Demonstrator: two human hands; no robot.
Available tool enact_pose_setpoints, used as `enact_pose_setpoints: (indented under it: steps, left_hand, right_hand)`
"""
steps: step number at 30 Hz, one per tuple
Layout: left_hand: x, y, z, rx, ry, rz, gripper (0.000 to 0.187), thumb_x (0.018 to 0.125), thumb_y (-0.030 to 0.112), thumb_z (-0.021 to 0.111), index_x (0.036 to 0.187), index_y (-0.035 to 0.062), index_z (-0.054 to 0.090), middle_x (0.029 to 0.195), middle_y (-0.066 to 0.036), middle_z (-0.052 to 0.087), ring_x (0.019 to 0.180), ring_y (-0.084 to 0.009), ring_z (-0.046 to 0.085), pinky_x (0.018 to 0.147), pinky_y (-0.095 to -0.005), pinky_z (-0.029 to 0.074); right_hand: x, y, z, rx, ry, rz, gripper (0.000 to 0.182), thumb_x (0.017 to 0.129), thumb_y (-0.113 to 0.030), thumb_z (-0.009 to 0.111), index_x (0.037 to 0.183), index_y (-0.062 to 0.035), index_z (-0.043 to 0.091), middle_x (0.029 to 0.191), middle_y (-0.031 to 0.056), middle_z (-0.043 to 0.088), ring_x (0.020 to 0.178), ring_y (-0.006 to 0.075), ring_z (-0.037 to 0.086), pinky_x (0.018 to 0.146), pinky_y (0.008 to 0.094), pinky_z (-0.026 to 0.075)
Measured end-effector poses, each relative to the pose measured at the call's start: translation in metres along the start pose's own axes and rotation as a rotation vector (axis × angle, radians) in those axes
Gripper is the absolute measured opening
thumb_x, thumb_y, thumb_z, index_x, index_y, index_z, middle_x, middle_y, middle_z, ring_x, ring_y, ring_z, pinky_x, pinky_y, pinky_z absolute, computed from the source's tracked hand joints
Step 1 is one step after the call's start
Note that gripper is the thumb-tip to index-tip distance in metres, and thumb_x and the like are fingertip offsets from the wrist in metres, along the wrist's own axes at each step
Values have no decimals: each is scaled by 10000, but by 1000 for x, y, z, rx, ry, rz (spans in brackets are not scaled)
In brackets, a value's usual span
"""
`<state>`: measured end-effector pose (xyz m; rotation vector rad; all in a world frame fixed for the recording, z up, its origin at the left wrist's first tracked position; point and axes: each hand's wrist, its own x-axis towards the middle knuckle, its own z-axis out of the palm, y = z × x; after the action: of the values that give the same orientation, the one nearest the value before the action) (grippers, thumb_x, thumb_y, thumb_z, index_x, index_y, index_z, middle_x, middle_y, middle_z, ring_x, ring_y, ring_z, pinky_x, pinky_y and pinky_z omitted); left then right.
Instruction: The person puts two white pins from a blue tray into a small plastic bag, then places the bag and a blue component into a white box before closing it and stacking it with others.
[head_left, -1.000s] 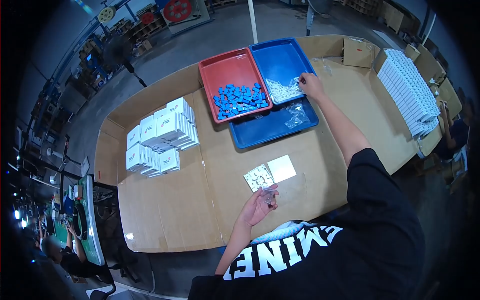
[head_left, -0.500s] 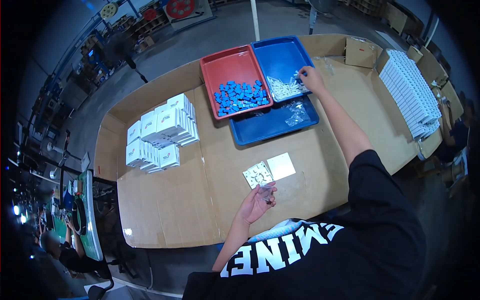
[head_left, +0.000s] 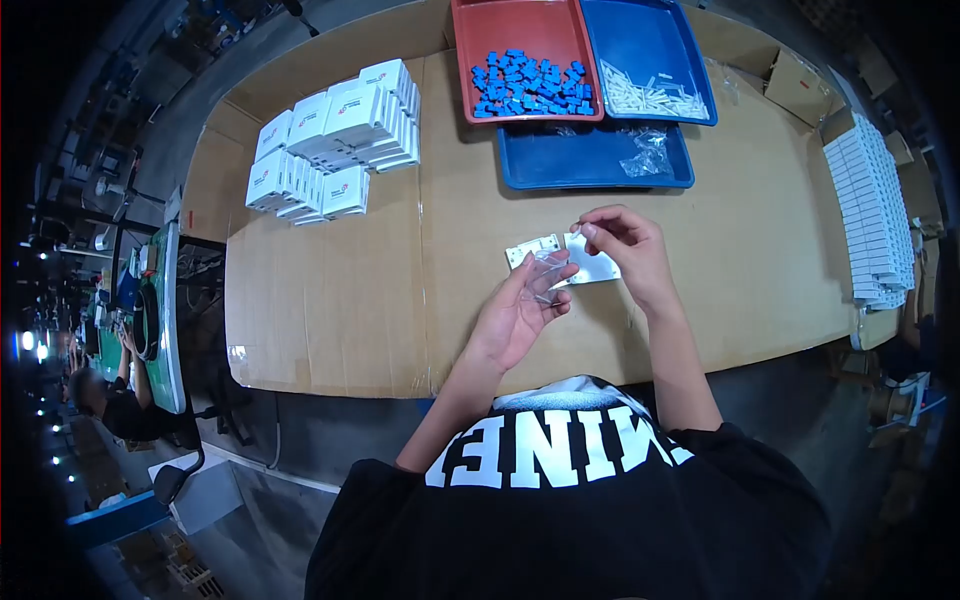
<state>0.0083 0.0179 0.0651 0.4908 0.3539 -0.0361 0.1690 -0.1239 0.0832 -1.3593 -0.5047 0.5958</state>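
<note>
While the head cam looks down, the left hand pinches a small clear plastic bag btwn thumb and fingers, held just above the cardboard-covered table. Right hand is closed at the fingertips on something tiny, w/ the object too small to tell, right beside the bag's mouth. Two white square plates lie under both hands. Bag looks light, limp, slippery; best gripped at its top edge. Farther off: red tray w/ blue blocks, blue tray w/ white pieces, stacked white boxes.
</note>
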Motion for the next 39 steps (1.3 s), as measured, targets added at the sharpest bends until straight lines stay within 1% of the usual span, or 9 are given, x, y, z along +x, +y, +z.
enact_pose_setpoints:
  steps: [8, 12, 18, 20, 26, 30, 32, 33, 39]
  left_hand:
    - [-1, -7, 3, 62, 10, -42, 516, 1096, 441, 443, 1386, 31, 563, 1265, -132, 681, 955, -171, 649, 928, -342, 512]
    - [-1, -8, 6, 90, 28, -43, 521, 1096, 447, 441, 1387, 32, 560, 1266, -140, 682, 962, -173, 651, 927, -347, 513]
    - [-6, -5, 13, 129, 10, -64, 498, 1092, 441, 466, 1353, 32, 577, 1246, -148, 691, 1002, -175, 663, 924, -346, 516]
    - [-6, -8, 10, 166, 18, -46, 477, 1090, 420, 485, 1334, 21, 576, 1221, -148, 697, 1012, -184, 678, 915, -343, 525]
    - [-4, -10, 4, 138, -12, -32, 438, 1096, 380, 482, 1324, 14, 564, 1189, -136, 695, 1010, -212, 692, 904, -356, 542]
    - [1, -15, -6, 128, -16, -31, 407, 1100, 353, 480, 1327, 25, 562, 1207, -126, 678, 1024, -226, 689, 912, -361, 544]
    - [0, -17, -10, 145, -4, -33, 399, 1099, 330, 488, 1347, 24, 553, 1225, -117, 661, 1038, -236, 684, 922, -367, 542]
    - [-1, -16, -9, 151, -4, -22, 408, 1097, 321, 496, 1360, 13, 548, 1228, -114, 658, 1036, -234, 680, 930, -367, 542]
    - [3, -21, -23, 222, -24, -52, 435, 1098, 330, 492, 1380, 3, 545, 1233, -118, 658, 1032, -213, 661, 943, -353, 527]
  right_hand:
    - [-4, -21, -10, -60, -100, 49, 134, 924, -49, 746, 1040, 15, 725, 933, 40, 722, 830, 75, 638, 745, 238, 514]
    - [-3, -27, -11, -256, -221, 89, 128, 895, -48, 773, 1004, 6, 732, 880, -3, 690, 744, 40, 535, 676, 214, 427]
    - [9, -31, -9, -363, -478, -83, 77, 876, -25, 753, 952, -11, 756, 1065, 76, 713, 955, 138, 644, 842, 303, 511]
    - [11, -37, -8, -392, -647, -77, 90, 912, -40, 711, 973, 8, 757, 1189, 122, 694, 1073, 196, 650, 923, 342, 518]
    - [6, -39, -8, -368, -658, 119, 184, 1007, -104, 628, 1043, 31, 747, 1225, 121, 691, 1050, 203, 658, 909, 342, 523]
    - [4, -35, -2, -486, -683, 2, 246, 1038, -161, 603, 1073, 45, 732, 1236, 126, 689, 1029, 200, 663, 895, 334, 523]
    - [2, -34, 1, -457, -778, 74, 295, 1050, -206, 593, 1092, 59, 715, 1245, 128, 688, 1022, 200, 664, 893, 337, 520]
    - [1, -36, 4, -403, -820, 258, 317, 1054, -232, 589, 1125, 54, 707, 1247, 128, 690, 1028, 220, 669, 900, 344, 518]
    - [-1, -21, -2, -443, -817, 155, 348, 1051, -263, 594, 1191, 39, 695, 1290, 146, 683, 1072, 265, 673, 949, 349, 513]
